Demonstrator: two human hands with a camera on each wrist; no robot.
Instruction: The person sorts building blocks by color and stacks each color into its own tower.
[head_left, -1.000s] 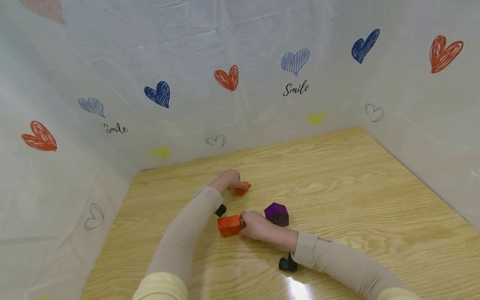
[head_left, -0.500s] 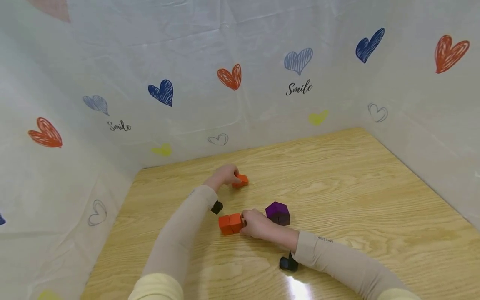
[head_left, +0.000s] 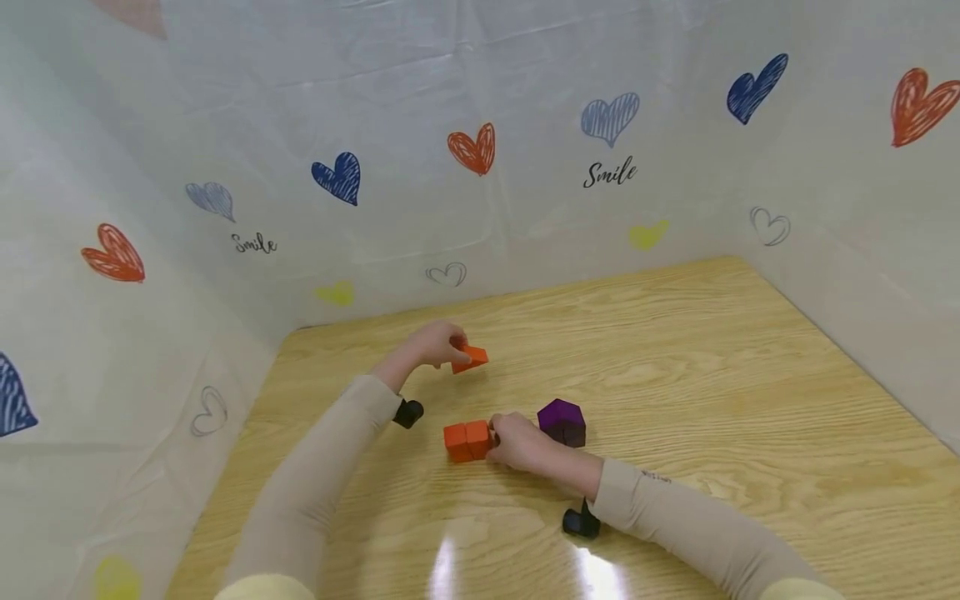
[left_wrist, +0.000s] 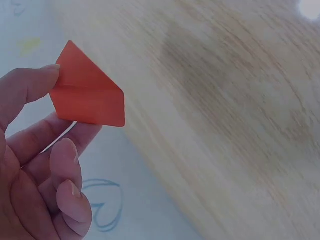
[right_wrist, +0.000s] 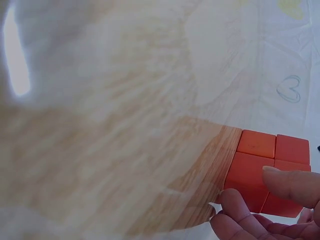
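Observation:
Over the table's far left part, my left hand (head_left: 435, 343) pinches an orange wedge-shaped block (head_left: 472, 358). The left wrist view shows the thumb on one side of this orange wedge block (left_wrist: 90, 97) and fingertips beneath it; the other fingers curl loosely. Nearer the front, two orange cubes (head_left: 467, 440) sit side by side on the table. My right hand (head_left: 522, 442) grips them at their right end. In the right wrist view the thumb lies over the orange cubes (right_wrist: 250, 172), with fingertips along their near side.
A purple angular block (head_left: 561, 417), darker at its front, stands just behind my right wrist. Black wrist cameras hang from the left sleeve (head_left: 407, 412) and the right sleeve (head_left: 581, 522). White sheeting (head_left: 405, 250) with printed hearts borders the wooden table (head_left: 637, 350).
My left hand has drawn back leftward and away from me with the orange wedge block, which has turned. My right hand stays at the cubes. The head view has shifted slightly.

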